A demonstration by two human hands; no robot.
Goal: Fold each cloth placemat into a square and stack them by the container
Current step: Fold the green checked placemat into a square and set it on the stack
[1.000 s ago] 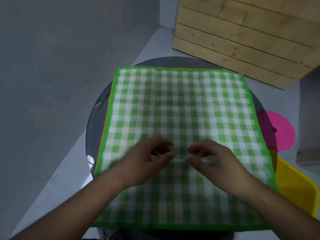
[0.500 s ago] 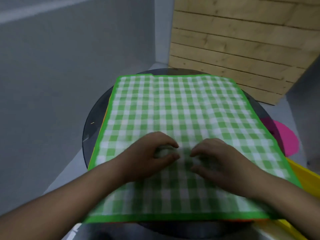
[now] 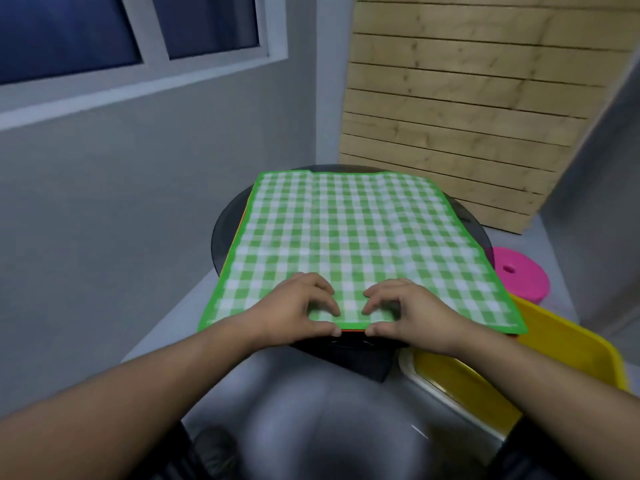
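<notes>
Entry: I am watching the green checked placemat [image 3: 360, 247] lying spread over the round dark table [image 3: 225, 233], with the left hand [image 3: 298, 310] and right hand [image 3: 412, 313] pinching its near edge side by side, fingers curled on top, thumbs beneath. Surrounding it: a yellow container [image 3: 568, 344] sitting just right of the table, partly crossed by the right forearm; a pink round object [image 3: 523, 275] beyond it; a wooden slat panel [image 3: 467, 98] leaning behind. An orange layer [image 3: 353, 330] is showing only as a sliver under the near edge.

Open over placemat [image 3: 360, 237] and left of table [image 3: 221, 233]. Right side crowded: container [image 3: 571, 341] just beside mat edge, pink disc [image 3: 523, 278] beyond. Wood panel [image 3: 450, 116] behind.
</notes>
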